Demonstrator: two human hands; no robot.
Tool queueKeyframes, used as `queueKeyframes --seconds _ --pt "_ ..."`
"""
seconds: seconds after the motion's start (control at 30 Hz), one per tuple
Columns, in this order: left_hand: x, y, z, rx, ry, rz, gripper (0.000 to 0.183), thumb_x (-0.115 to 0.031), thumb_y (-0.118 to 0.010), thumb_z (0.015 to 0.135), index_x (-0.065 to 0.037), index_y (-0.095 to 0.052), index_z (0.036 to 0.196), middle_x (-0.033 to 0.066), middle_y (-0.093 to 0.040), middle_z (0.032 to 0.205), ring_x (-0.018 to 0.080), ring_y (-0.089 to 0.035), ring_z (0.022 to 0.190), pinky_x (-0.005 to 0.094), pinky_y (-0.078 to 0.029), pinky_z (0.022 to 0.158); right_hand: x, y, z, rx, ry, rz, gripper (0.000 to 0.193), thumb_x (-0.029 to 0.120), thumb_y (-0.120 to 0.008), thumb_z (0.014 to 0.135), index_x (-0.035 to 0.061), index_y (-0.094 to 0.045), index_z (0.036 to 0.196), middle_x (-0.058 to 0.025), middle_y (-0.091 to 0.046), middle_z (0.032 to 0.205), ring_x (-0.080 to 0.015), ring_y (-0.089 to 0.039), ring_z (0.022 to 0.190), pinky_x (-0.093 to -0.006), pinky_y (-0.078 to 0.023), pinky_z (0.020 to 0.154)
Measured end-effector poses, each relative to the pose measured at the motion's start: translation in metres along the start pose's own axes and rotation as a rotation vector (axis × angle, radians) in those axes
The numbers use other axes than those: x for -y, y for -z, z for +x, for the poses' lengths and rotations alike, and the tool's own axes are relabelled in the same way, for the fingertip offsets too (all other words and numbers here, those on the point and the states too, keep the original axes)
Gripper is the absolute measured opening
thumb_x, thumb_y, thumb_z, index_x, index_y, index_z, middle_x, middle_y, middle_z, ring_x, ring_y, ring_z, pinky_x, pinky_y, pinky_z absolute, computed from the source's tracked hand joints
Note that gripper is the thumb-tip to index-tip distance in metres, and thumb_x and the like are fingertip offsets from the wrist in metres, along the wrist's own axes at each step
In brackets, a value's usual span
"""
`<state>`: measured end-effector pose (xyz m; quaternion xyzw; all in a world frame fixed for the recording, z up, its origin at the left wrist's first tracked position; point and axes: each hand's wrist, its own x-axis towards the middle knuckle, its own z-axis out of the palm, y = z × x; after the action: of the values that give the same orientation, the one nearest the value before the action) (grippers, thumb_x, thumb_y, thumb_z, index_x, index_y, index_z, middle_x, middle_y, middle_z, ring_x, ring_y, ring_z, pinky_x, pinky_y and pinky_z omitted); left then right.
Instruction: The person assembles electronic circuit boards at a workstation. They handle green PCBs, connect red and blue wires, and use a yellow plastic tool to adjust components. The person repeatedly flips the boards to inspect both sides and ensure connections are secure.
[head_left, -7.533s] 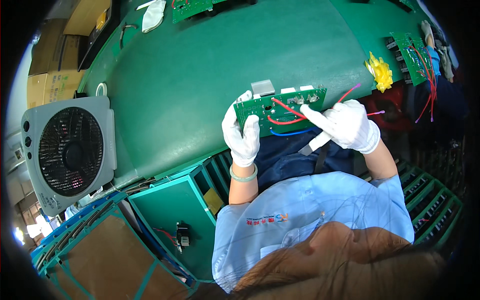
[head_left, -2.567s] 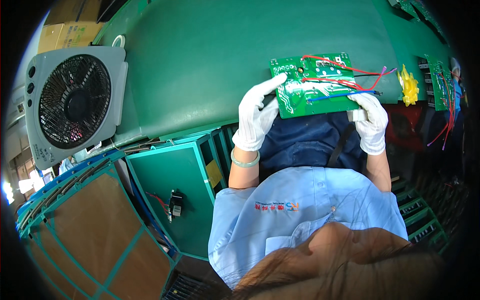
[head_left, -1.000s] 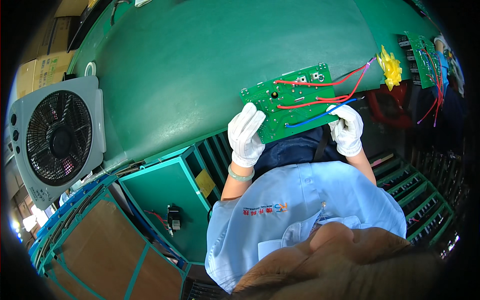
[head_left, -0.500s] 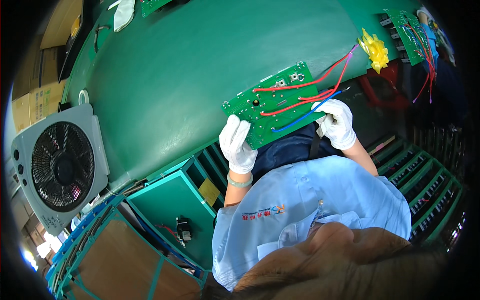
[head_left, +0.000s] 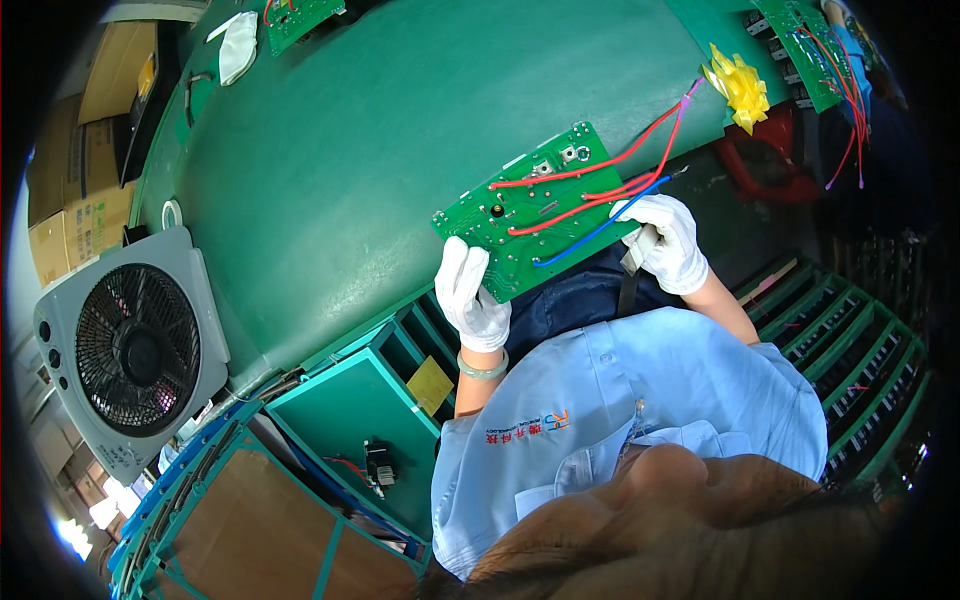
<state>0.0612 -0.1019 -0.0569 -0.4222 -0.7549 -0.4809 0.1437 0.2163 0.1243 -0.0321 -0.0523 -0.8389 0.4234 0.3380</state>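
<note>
A green circuit board (head_left: 530,215) with red and blue wires is held over the near edge of the green worktable (head_left: 400,130). My left hand (head_left: 470,295), in a white glove, grips the board's near left corner. My right hand (head_left: 665,240), also gloved, holds the board's right end and has a small pale tool or part in its fingers. The red wires trail off to the upper right toward a yellow bow-shaped bundle (head_left: 740,85).
A grey box fan (head_left: 130,350) stands at the left beside the table. More green boards with wires lie at the top right (head_left: 815,50) and top left (head_left: 295,15). A white glove (head_left: 237,45) lies on the table's far left. Cardboard boxes (head_left: 75,200) sit far left.
The board has been turned and tilted so its left end points down toward me. Both hands kept their hold on it; the view swung a little.
</note>
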Motion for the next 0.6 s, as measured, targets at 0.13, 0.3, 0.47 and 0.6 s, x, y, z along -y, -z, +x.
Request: queueKeyframes --seconds 0.13,0.3,0.47,0.6 --pt "-0.002 -0.001 0.004 -0.026 -0.018 -0.038 0.028 -0.001 -0.064 0.087 -0.003 -0.062 0.115 0.0179 -0.064 0.121 0.0374 -0.060 0.116 0.0446 -0.048 0.100 0.002 -0.001 -0.001 0.001 -0.034 0.012 0.028 0.000 -0.065 0.082 0.0065 -0.060 0.109 -0.0084 -0.067 0.085 -0.0187 -0.060 0.058 -0.0311 -0.048 0.055" --pt "0.000 -0.002 0.006 -0.024 0.009 -0.083 0.025 -0.003 -0.062 0.090 -0.002 -0.062 0.115 0.0199 -0.063 0.123 0.0380 -0.059 0.118 0.0450 -0.047 0.102 0.000 -0.009 -0.004 -0.055 -0.053 0.038 0.040 -0.017 -0.052 0.077 0.0043 -0.060 0.110 -0.0096 -0.068 0.091 -0.0162 -0.059 0.058 -0.0286 -0.050 0.054" --pt "-0.004 0.002 0.011 0.029 0.055 -0.121 0.026 -0.007 -0.059 0.095 0.002 -0.060 0.119 0.0263 -0.057 0.131 0.0396 -0.056 0.122 0.0464 -0.044 0.104 0.001 -0.012 -0.006 -0.066 -0.093 0.041 0.049 -0.023 -0.043 0.072 0.0028 -0.060 0.110 -0.0117 -0.069 0.098 -0.0149 -0.059 0.059 -0.0267 -0.049 0.055" --pt "-0.006 0.003 0.014 0.025 0.059 -0.112 0.026 -0.006 -0.059 0.094 0.002 -0.061 0.119 0.0271 -0.057 0.130 0.0388 -0.056 0.123 0.0439 -0.044 0.104 -0.002 -0.013 -0.013 -0.025 -0.158 0.051 0.044 -0.009 -0.062 0.076 0.0031 -0.058 0.118 -0.0145 -0.071 0.100 -0.0266 -0.069 0.075 -0.0317 -0.054 0.067"
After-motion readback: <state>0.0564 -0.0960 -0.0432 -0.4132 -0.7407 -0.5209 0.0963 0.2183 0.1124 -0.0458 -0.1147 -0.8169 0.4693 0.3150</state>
